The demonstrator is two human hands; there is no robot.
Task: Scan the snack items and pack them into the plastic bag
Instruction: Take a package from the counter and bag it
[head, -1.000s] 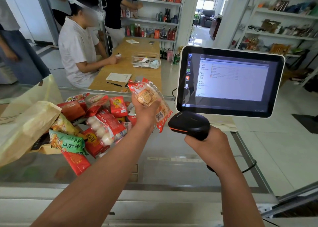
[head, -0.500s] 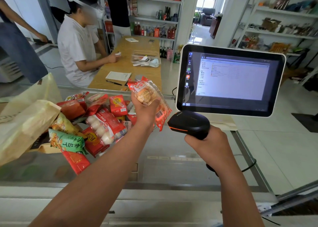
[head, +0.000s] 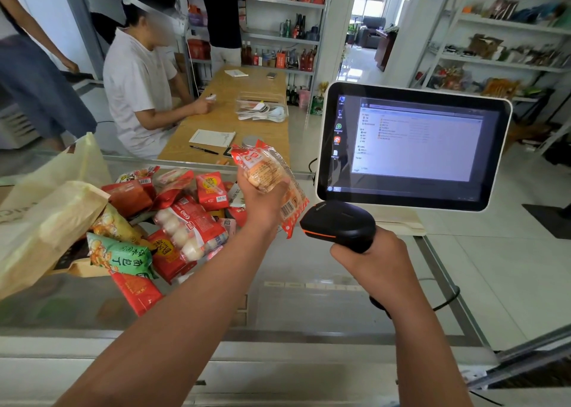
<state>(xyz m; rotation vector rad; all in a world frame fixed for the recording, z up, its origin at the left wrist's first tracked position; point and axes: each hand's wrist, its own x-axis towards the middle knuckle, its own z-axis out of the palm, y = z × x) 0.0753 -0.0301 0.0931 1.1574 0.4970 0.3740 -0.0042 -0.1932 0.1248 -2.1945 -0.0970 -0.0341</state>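
The step in hand looks like the scan itself: the clear-and-red plastic snack packet with a pale bun inside (head: 265,172) is held up above the glass counter (head: 309,283), and its white barcode label (head: 289,210) sits on the lower edge, just beside the nose of the black handheld scanner with an orange stripe (head: 338,224). To do it well, the label should probably be turned flat toward the scanner window and the crinkled film kept taut, since glare or a fold across the bars could spoil the read; a small gap between the two would likely help too. The left hand (head: 262,202) grips the packet around its middle, fingers and thumb curled round the wrapper from behind. The right hand (head: 374,270) is closed tight around the scanner's handle; whether a finger is on the trigger cannot be seen. The other bright red and green snack packets (head: 173,221) lie heaped on the counter to the left, touching the pale yellow plastic bag (head: 46,209), which lies slumped beside them. A white-framed touchscreen monitor (head: 414,147) stands behind the scanner.
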